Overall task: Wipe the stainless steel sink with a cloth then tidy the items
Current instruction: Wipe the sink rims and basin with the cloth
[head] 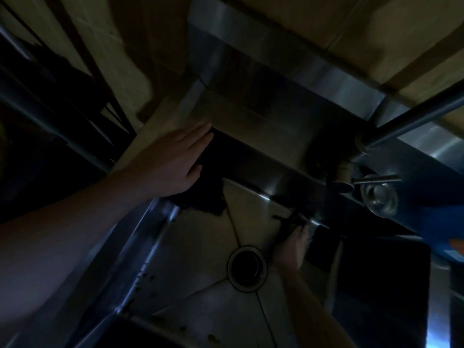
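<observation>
A dark cloth [209, 194] is pressed flat into the upper corner of the stainless steel sink [200, 247] by the left hand [173, 162], whose fingers are laid straight over it rather than curled; part of it spills out below the palm toward the basin. It is judged soft, light and limp, so it would best be gathered at the bunched edge just under the palm. The right hand [292, 248] is reached low into the basin just beside the drain [247, 268]; whether anything is gripped there cannot be told in the dim blur. The steel is judged slick. A tap pipe [411, 119] and a blue object [437, 197] are seen beyond the right hand, and the room is poorly lit
</observation>
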A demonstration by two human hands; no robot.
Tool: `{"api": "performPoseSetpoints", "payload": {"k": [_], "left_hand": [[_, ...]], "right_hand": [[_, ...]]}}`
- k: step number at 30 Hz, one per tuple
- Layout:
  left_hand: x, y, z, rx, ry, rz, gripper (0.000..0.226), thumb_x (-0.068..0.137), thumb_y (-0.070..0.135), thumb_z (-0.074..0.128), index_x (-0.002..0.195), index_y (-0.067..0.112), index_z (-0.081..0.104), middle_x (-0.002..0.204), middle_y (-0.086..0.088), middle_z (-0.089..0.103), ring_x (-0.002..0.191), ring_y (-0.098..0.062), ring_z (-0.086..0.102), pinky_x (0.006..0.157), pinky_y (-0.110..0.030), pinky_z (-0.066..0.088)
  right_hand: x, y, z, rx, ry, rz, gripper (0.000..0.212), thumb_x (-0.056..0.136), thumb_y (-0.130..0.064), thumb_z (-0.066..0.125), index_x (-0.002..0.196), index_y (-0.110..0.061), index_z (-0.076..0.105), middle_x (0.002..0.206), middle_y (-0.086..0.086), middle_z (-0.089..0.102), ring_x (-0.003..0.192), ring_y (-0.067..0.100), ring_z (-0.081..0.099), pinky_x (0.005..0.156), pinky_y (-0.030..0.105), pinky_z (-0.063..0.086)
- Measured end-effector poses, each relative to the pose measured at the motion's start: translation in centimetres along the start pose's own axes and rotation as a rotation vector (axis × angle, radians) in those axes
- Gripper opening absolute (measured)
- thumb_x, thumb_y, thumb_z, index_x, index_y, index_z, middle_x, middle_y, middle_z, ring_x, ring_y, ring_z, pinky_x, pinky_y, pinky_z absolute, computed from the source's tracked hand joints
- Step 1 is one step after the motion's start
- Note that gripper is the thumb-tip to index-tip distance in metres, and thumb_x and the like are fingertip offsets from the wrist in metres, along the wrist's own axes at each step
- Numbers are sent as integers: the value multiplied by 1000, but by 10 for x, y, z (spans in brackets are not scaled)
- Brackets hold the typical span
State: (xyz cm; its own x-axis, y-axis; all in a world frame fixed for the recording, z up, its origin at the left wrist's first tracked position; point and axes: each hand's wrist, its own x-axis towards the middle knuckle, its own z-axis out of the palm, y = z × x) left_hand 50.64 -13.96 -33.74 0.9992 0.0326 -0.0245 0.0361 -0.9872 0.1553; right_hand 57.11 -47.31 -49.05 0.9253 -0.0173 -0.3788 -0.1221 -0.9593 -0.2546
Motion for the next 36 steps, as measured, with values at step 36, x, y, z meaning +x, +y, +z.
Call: {"api": "performPoseSetpoints", "payload": {"k": [36], "left_hand": [[-1,0,-6,-68,-4,3,68,90,32,49,146,5,20,157,-13,12,144,-22,11,113,-25,3]], "right_hand": [[-75,-30,38,-370,-469,-798,66,87,-7,47,148,-25,29,161,3,4,149,23,7,121,33,8]]}}
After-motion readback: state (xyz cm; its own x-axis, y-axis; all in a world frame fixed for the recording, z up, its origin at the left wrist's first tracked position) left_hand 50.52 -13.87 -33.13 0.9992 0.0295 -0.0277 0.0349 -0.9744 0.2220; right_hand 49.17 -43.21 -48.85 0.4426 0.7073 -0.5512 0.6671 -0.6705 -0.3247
